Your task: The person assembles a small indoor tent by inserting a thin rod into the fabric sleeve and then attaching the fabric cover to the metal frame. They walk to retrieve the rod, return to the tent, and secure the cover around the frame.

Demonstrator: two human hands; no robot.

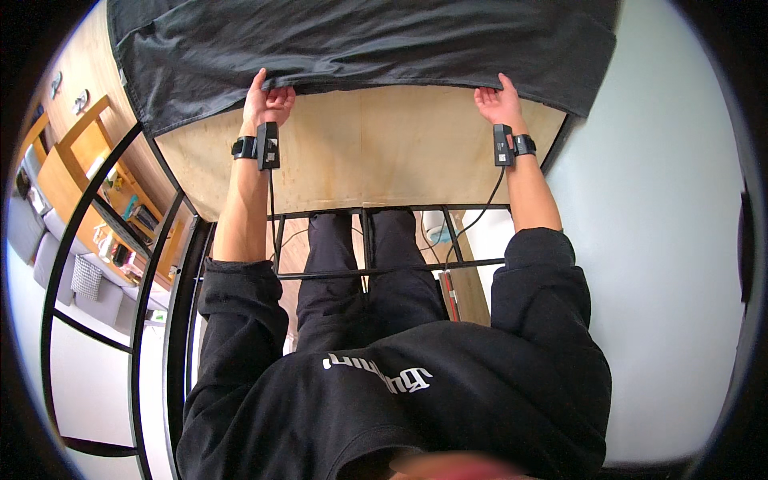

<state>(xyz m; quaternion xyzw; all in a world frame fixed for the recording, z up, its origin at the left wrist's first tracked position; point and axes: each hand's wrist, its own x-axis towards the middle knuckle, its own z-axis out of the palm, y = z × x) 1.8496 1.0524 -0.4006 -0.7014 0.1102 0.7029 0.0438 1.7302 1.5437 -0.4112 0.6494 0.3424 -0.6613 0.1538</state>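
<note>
A dark grey sheet (360, 44) with shallow wrinkles covers the far part of a pale plywood board (392, 156). Its near edge runs across between my two hands. My left hand (268, 104) is closed on that edge toward the left, thumb on top and fingers curled at the hem. Farther right, my right hand (498, 104) pinches the same edge, thumb upward and fingers bent underneath. Both arms reach straight ahead. Each wrist carries a black strap with a small black box, the left box (269, 146) and the right box (503, 145), each trailing a cable.
A black metal frame (384, 271) with bars lies below the board, my legs showing behind it. Black curved rails (68, 256) rise at the left. Beyond them are a wooden table (76, 192) and a grey sofa (96, 300) lower down. A pale wall (664, 240) stands close at the right.
</note>
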